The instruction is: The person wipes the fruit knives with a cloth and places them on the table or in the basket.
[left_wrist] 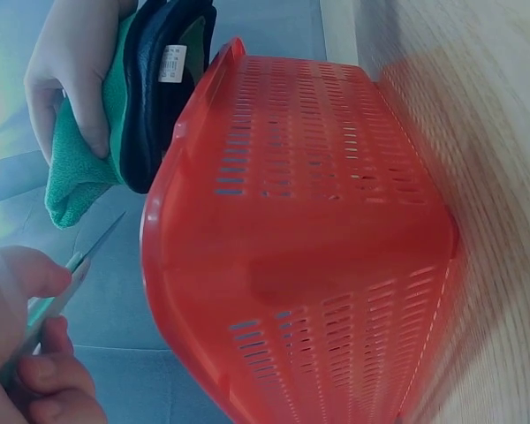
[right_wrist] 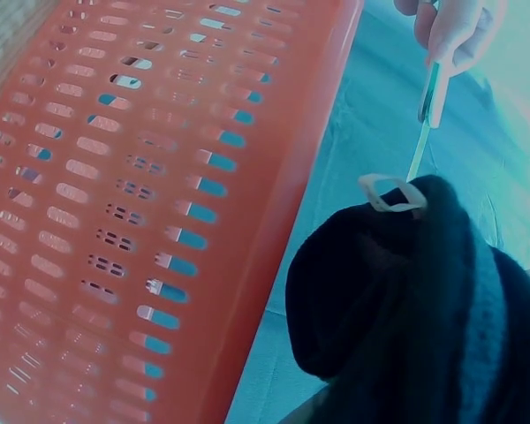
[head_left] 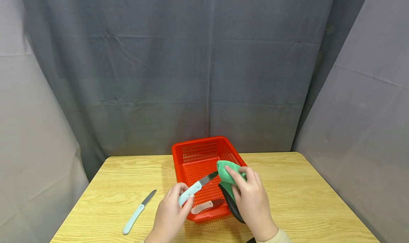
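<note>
My left hand (head_left: 167,214) grips a paring knife (head_left: 190,194) by its pale blue handle, above the red basket (head_left: 177,166). The blade slants up to the right, and its tip meets the edge of a green cloth (head_left: 225,170) in the head view. My right hand (head_left: 254,202) holds this folded cloth between thumb and fingers; a black part of it hangs over the basket's right side. In the left wrist view a white label (left_wrist: 171,64) shows on the dark part of the cloth. Inside the basket lies another knife (head_left: 202,207) with a pale handle.
A third knife (head_left: 134,219) with a pale blue handle lies on the wooden table (head_left: 96,197), left of the basket, blade pointing away. Grey curtains (head_left: 159,76) hang behind the table and along both sides. A small dark object (head_left: 251,240) shows at the bottom edge.
</note>
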Tool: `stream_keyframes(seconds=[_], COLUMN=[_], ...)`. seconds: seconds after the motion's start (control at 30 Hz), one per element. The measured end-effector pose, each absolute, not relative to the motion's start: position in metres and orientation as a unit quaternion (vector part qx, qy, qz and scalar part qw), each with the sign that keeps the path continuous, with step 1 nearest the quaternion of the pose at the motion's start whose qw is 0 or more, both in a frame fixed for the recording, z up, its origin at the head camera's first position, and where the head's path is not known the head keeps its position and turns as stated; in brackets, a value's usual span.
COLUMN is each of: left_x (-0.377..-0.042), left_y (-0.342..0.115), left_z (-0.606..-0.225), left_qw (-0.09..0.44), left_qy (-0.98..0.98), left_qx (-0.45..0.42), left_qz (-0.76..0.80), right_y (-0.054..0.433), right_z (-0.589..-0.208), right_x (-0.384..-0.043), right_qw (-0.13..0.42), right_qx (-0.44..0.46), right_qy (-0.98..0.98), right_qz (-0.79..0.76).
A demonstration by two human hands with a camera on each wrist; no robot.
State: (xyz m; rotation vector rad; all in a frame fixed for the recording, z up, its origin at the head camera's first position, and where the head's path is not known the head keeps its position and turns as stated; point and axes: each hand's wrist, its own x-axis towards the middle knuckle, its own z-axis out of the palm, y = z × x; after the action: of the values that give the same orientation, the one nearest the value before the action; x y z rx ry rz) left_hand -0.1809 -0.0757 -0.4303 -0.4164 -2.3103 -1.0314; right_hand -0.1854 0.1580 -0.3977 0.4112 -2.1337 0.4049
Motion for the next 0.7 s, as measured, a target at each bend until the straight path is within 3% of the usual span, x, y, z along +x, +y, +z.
stream_keyframes(seconds=[0.7], left_x=[-0.1821], left_y=[-0.0752], left_z=[-0.4306], left_qw=[0.267], left_qy=[-0.868], left_qx=[-0.137], left_qz=[-0.396], right_y=[0.1580], right_z=[-0.3978], right_x=[-0.1856], right_qw=[0.452], right_qx=[0.168], right_qy=[-0.860], right_qz=[0.165])
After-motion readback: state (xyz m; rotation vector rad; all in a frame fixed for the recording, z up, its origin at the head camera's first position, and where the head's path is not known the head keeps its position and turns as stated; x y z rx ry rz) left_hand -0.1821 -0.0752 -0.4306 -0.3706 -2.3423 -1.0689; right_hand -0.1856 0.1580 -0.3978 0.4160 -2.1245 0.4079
